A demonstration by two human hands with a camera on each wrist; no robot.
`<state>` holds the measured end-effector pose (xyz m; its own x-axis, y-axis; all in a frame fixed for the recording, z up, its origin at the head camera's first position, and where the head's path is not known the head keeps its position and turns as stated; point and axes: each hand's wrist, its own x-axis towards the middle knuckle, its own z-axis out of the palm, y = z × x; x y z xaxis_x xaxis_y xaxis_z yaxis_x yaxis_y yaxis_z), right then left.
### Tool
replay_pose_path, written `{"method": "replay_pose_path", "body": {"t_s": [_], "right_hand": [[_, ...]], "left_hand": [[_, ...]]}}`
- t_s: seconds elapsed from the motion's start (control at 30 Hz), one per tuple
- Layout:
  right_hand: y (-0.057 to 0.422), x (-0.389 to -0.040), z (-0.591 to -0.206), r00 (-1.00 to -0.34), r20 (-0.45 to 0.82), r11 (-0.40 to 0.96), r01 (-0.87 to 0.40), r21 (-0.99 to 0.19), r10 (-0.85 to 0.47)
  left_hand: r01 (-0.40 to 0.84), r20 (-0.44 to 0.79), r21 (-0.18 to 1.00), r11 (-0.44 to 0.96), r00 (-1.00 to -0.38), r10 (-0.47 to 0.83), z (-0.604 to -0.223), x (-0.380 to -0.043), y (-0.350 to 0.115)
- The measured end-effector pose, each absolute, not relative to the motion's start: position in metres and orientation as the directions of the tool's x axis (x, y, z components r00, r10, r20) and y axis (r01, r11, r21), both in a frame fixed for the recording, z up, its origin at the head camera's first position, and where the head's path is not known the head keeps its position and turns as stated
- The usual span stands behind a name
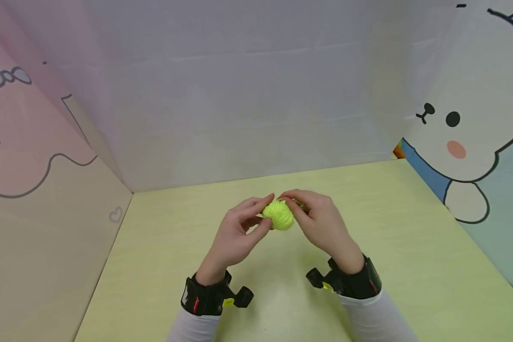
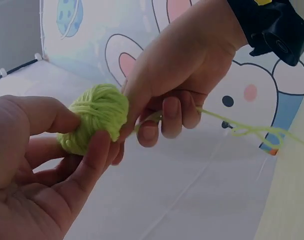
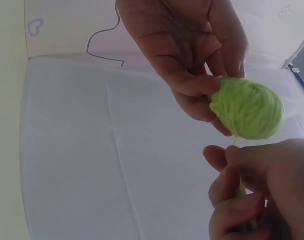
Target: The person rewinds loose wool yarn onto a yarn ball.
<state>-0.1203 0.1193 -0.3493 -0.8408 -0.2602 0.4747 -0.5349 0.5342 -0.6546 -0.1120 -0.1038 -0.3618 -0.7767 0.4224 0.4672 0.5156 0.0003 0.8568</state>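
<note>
A small ball of bright yellow-green yarn (image 1: 279, 215) is held up over the table between both hands. My left hand (image 1: 238, 231) grips it from the left side, thumb and fingers around its wound strands, as the left wrist view shows close up. On the other side, my right hand (image 1: 322, 219) pinches a strand of the yarn (image 3: 236, 140) right beside the ball, its remaining fingers curled over more of that strand. Past the right hand, a loose tail of yarn (image 2: 256, 129) with a small loop trails off in the left wrist view.
Under the hands lies a pale yellow-green table (image 1: 166, 237). A whitish sheet (image 1: 256, 109) rises along its far edge. Printed side panels stand left and right, the right one bearing a white cartoon animal (image 1: 474, 137). Both wrists wear black camera bands (image 1: 205, 295).
</note>
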Motion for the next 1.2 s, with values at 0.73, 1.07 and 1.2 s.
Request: {"method": "replay_pose_path", "body": {"t_s": [0.73, 1.07, 1.2], "right_hand": [[0.108, -0.101, -0.347, -0.757, 0.21, 0.554, -0.61, -0.567, -0.619], [0.102, -0.096, -0.344, -0.659, 0.329, 0.455, -0.725, -0.517, -0.677], [0.105, -0.096, -0.343, -0.658, 0.386, 0.432, -0.733, -0.525, -0.647]], "left_hand": [[0.453, 0.455, 0.89, 0.047, -0.888, -0.068, -0.359, -0.121, -0.107], [0.456, 0.459, 0.888, 0.058, -0.887, -0.058, -0.363, -0.12, -0.096], [0.474, 0.481, 0.872, 0.119, -0.876, -0.035, -0.366, -0.119, -0.092]]}}
